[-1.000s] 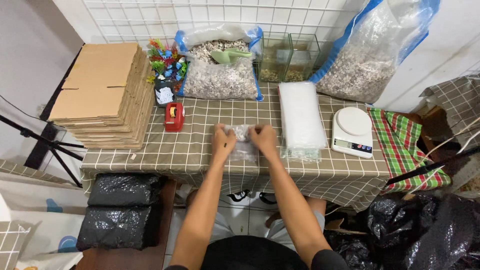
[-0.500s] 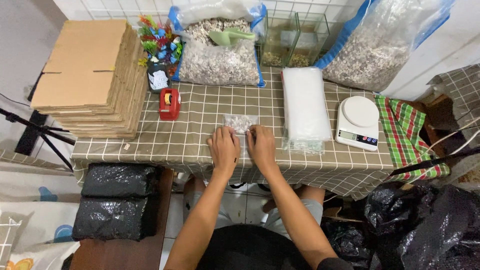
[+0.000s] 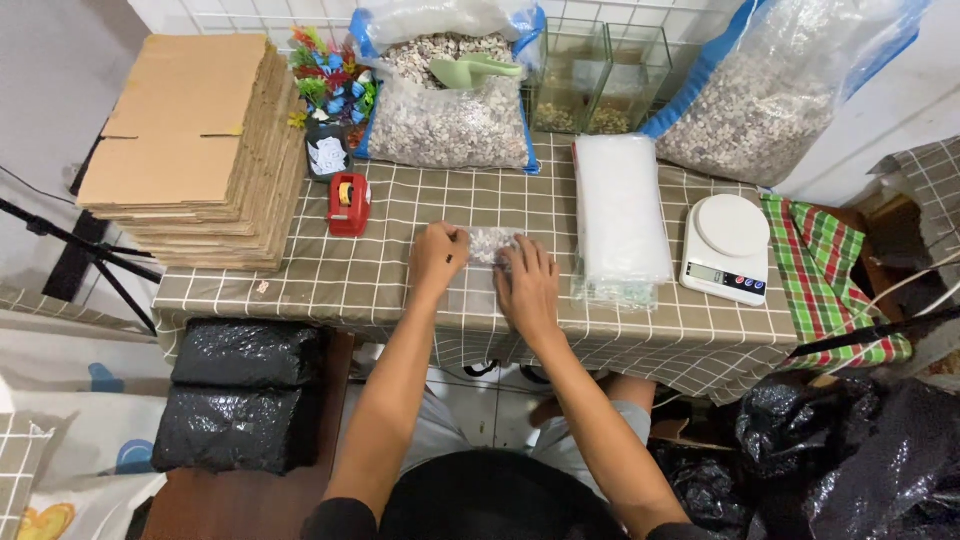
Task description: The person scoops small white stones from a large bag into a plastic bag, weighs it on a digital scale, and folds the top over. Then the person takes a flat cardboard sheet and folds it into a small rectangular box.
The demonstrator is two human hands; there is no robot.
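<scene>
A small clear plastic bag with pale gravel (image 3: 485, 262) lies flat on the checked tablecloth (image 3: 400, 275) in front of me. My left hand (image 3: 437, 257) rests curled on its left edge. My right hand (image 3: 527, 283) presses flat on its right side with the fingers spread. Part of the bag is hidden under both hands.
A stack of flat cardboard boxes (image 3: 195, 150) fills the left end. A red tape dispenser (image 3: 349, 203), an open gravel sack with a green scoop (image 3: 450, 105), two glass tanks (image 3: 595, 90), a pile of clear bags (image 3: 620, 215) and a white scale (image 3: 726, 248) surround the bag.
Both hands stay on the small bag; the left hand has curled at its left edge and the right hand has spread flatter over it. The view has shifted slightly.
</scene>
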